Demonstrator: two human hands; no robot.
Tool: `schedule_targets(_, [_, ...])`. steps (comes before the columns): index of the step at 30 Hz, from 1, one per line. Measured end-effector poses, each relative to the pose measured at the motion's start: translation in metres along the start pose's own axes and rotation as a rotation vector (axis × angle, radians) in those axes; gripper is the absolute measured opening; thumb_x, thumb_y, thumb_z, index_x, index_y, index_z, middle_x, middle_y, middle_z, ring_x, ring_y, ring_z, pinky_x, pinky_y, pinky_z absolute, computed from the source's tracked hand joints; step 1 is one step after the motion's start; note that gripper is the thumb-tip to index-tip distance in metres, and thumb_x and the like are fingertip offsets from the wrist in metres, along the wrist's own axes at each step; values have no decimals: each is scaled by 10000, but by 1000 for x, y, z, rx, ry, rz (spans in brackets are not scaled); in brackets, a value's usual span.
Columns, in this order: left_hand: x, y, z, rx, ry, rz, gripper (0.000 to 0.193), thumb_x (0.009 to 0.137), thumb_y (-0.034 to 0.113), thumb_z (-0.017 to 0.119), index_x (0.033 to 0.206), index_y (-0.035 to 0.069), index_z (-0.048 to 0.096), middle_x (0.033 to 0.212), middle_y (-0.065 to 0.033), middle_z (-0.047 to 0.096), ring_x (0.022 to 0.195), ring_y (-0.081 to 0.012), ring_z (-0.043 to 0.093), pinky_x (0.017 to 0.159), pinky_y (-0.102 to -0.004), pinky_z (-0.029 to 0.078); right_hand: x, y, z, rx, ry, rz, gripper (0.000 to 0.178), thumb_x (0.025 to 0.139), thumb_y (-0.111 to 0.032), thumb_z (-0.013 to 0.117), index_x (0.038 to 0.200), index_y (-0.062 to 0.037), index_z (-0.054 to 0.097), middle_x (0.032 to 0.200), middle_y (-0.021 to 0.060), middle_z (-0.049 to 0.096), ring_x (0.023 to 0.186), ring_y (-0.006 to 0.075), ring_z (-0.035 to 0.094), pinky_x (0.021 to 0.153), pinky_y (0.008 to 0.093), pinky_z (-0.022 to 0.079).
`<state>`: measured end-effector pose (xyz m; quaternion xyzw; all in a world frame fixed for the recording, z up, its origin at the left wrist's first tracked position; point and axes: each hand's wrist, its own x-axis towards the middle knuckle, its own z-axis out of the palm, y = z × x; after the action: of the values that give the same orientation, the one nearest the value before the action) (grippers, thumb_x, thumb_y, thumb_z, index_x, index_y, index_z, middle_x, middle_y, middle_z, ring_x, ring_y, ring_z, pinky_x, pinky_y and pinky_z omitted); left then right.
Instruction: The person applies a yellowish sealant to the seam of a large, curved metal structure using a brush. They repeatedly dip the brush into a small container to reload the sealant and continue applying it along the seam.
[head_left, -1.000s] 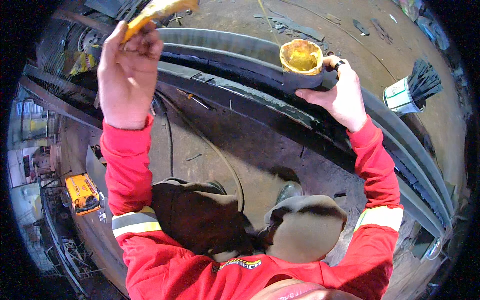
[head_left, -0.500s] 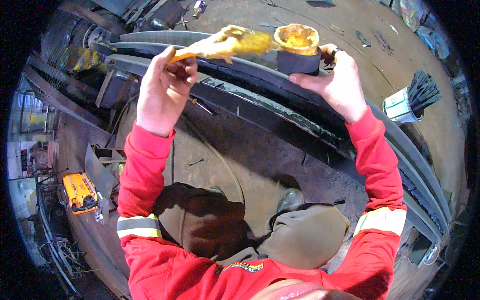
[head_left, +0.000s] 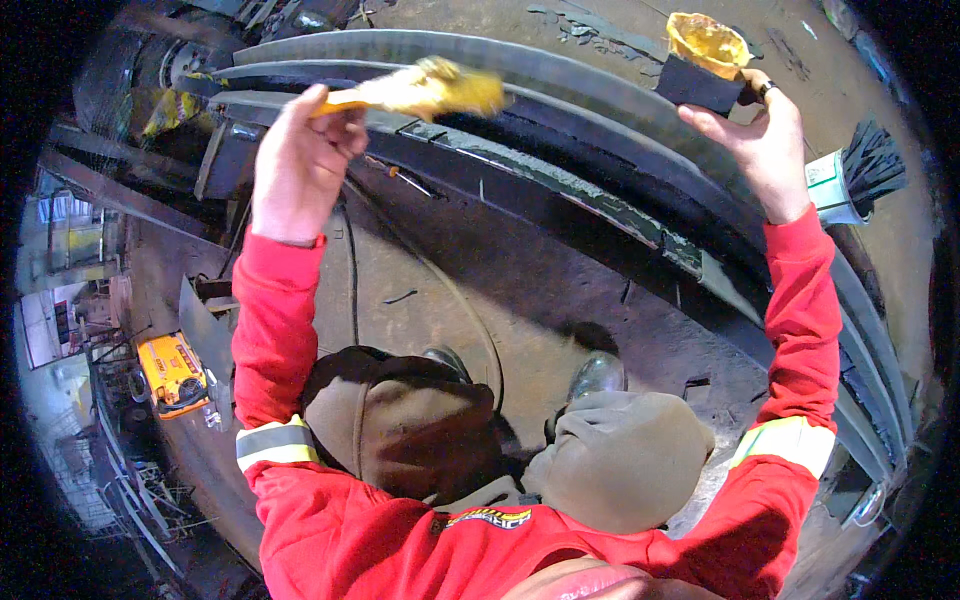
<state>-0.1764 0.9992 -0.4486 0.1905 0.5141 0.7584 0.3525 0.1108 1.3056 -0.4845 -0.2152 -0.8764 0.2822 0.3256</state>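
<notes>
My left hand (head_left: pixel 305 165), at the upper left, is closed around the handle of a yellow-smeared paintbrush (head_left: pixel 430 88). The bristle end points right, blurred by motion, above the long metal beams (head_left: pixel 590 185). At the upper right my right hand (head_left: pixel 765 150) grips a small cup (head_left: pixel 697 85) with a dark outside and a thick yellow crust around its mouth. The cup tilts slightly, and yellow stuff coats its inside. A wide gap separates brush and cup.
Curved steel beams run across in front of me to the lower right. A pale bucket of dark rods (head_left: pixel 838 185) stands beyond my right wrist. On the left sits an orange machine (head_left: pixel 172 372). A screwdriver-like tool (head_left: pixel 410 180) lies near the beams; a hose (head_left: pixel 450 285) crosses the floor.
The brush has moved left, away from the cup. My right hand has carried the cup up and to the right. The view has shifted a little too.
</notes>
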Motion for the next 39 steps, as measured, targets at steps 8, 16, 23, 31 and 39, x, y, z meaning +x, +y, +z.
schedule_targets(8, [45, -39, 23, 842, 0, 113, 191, 947, 120, 627, 1042, 9, 503, 804, -101, 641, 635, -144, 637, 519, -257, 503, -19, 21, -8, 83, 1, 131, 448, 747, -90, 847, 1073, 52, 573, 991, 100, 674, 880, 141, 656, 830, 290, 535])
schedule_targets(16, [40, -23, 73, 1563, -380, 589, 214, 891, 130, 670, 1008, 34, 519, 615, -179, 539, 533, -280, 583, 524, -381, 445, -25, 29, -7, 76, 80, 69, 437, 709, -164, 887, 1015, 17, 633, 968, 59, 676, 924, 127, 622, 866, 278, 487])
schedule_targets(23, [49, -43, 97, 991, -388, 205, 200, 955, 127, 621, 1049, 10, 489, 754, -58, 608, 639, -111, 619, 565, -255, 496, -30, 34, -12, 35, 110, 36, 423, 712, -169, 884, 1010, 7, 640, 956, 51, 678, 907, 130, 621, 858, 284, 486])
schedule_targets(31, [49, -33, 79, 1560, -302, 479, 232, 890, 141, 673, 1001, 21, 508, 674, -171, 576, 573, -287, 622, 563, -385, 485, -29, 27, -11, 54, 91, 22, 421, 708, -93, 873, 1023, 26, 621, 961, 53, 665, 893, 123, 613, 846, 277, 491])
schedule_targets(39, [70, -39, 43, 1229, -178, 272, 192, 934, 114, 640, 999, 9, 494, 691, -63, 618, 610, -115, 631, 551, -259, 506, -32, 29, -8, 94, 100, 60, 437, 706, -73, 871, 1039, 25, 606, 987, 64, 653, 914, 126, 608, 849, 277, 493])
